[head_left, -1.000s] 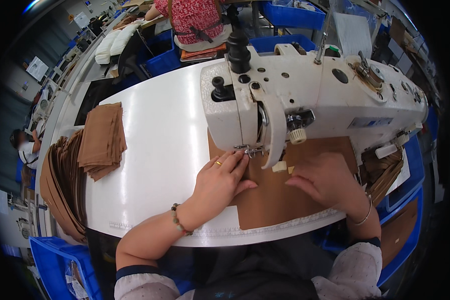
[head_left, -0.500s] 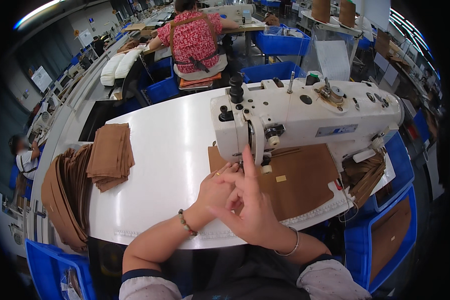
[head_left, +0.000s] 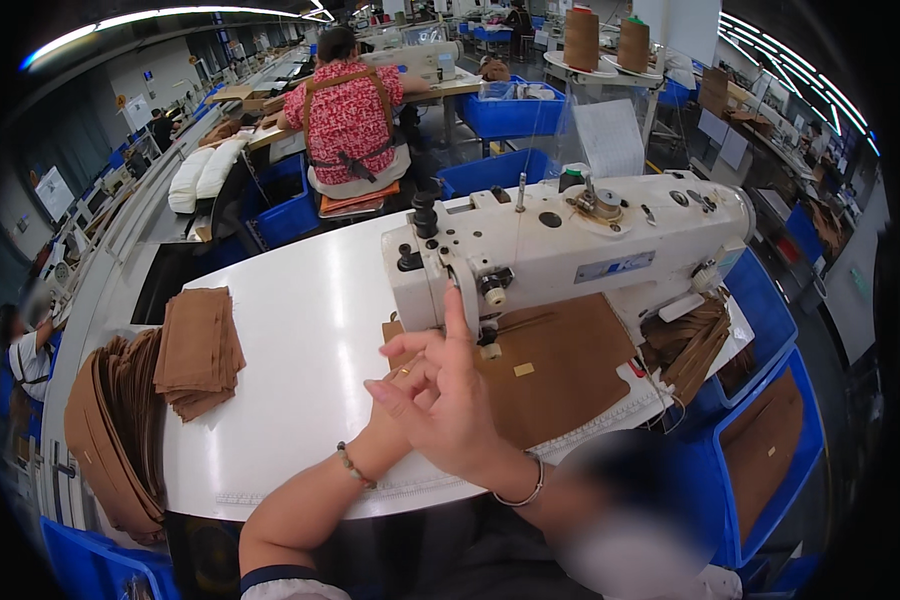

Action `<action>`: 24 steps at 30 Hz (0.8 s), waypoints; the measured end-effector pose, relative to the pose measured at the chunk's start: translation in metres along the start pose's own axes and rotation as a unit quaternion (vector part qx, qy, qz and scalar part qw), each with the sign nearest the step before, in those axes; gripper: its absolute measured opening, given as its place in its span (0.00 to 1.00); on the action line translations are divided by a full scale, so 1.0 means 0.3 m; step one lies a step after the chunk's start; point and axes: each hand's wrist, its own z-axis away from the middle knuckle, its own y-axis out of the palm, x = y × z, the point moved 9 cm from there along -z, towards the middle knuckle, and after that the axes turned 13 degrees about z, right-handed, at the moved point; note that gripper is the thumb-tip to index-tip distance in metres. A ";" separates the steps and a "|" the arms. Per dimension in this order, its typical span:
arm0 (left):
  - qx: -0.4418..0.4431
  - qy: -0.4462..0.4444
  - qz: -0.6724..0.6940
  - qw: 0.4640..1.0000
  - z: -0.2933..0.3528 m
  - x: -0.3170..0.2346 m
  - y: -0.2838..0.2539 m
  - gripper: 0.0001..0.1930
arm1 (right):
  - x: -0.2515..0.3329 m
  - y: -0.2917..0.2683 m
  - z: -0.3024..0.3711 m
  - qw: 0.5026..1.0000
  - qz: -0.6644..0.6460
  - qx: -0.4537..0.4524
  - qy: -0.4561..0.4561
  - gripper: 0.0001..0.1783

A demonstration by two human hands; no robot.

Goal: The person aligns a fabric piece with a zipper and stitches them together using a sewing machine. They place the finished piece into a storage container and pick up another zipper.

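Note:
A white sewing machine (head_left: pixel 540 250) stands on the white table. Under its head lies a flat brown fabric panel (head_left: pixel 560 380) with a small yellow label. My right hand (head_left: pixel 445 405) is raised in front of the needle area, its index finger pointing up along the machine head's front and its thumb stretched left. The other fingers are loosely bent and apart, and I see nothing in them. My left hand (head_left: pixel 385 420) reaches in behind it beside the panel's left edge. The right hand covers most of its fingers, so any grip there is hidden.
Stacked brown fabric pieces (head_left: pixel 198 345) and a fanned brown pile (head_left: pixel 120 430) lie at the table's left end. More brown pieces (head_left: pixel 690 350) sit right of the machine. A blue bin (head_left: pixel 725 510) stands at the lower right. A person in red (head_left: pixel 345 125) sits working ahead.
The whole view has shifted, moving the machine left and down in the picture. My right hand has risen slightly against the machine head and now hides the left fingers more.

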 end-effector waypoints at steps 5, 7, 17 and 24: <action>0.019 0.073 -0.363 0.929 0.002 -0.007 0.036 0.25 | 0.078 -0.100 0.047 0.979 0.064 -0.102 -0.167 0.29; 0.020 0.095 -0.339 0.936 0.003 -0.009 0.038 0.25 | 0.069 -0.115 0.033 0.975 0.109 -0.081 -0.177 0.23; 0.007 0.090 -0.354 0.931 -0.004 -0.054 0.024 0.27 | 0.025 -0.175 0.081 0.977 0.095 0.025 -0.189 0.24; -0.017 0.085 -0.402 0.912 -0.016 -0.038 0.028 0.33 | -0.333 -0.634 0.178 0.882 0.472 -0.001 0.011 0.14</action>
